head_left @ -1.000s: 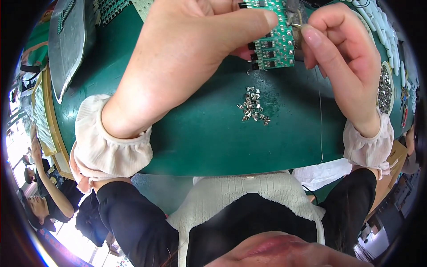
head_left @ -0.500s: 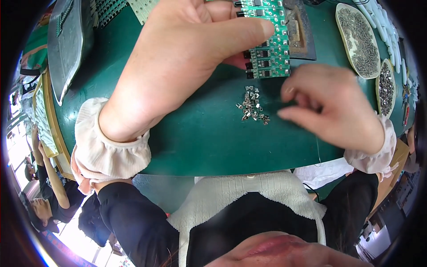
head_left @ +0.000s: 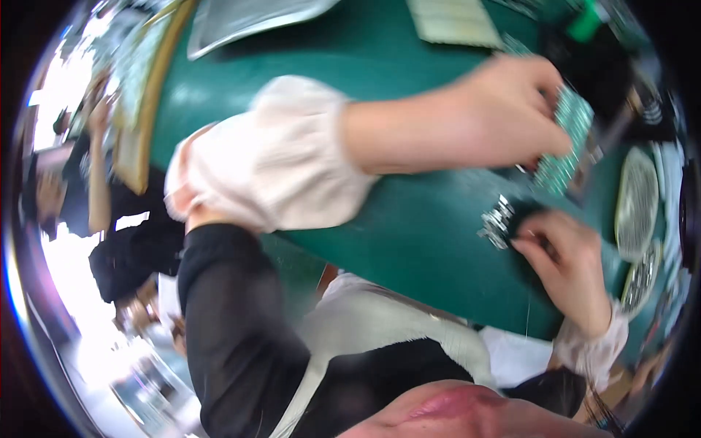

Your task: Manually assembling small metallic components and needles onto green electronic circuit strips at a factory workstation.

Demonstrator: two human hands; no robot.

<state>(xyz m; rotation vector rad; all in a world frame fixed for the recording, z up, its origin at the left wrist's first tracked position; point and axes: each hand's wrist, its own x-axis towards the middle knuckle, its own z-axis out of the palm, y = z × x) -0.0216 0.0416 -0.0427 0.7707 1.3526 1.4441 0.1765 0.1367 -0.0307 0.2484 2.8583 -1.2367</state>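
My left hand [head_left: 504,113] reaches across the green tabletop and is closed round a green circuit board panel [head_left: 577,131]. The panel is tilted and blurred, with its near end sticking out below my fingers. A small heap of shiny metal clips [head_left: 497,223] lies on the table below my left hand. Right beside the heap is my right hand [head_left: 568,255], thumb and forefinger drawn together at its edge. Whatever may be between those fingertips is too small and blurred to make out.
Two oval dishes of small metal parts, a larger one [head_left: 637,208] and a smaller one [head_left: 642,277], stand at the right. A grey metal tray [head_left: 255,18] and a pale panel [head_left: 456,22] lie at the back. Other people's arms [head_left: 98,157] show at far left.
The whole view has swung round, so the table appears turned. The panel has tilted in my left hand. My right hand has come in close to the heap of clips.
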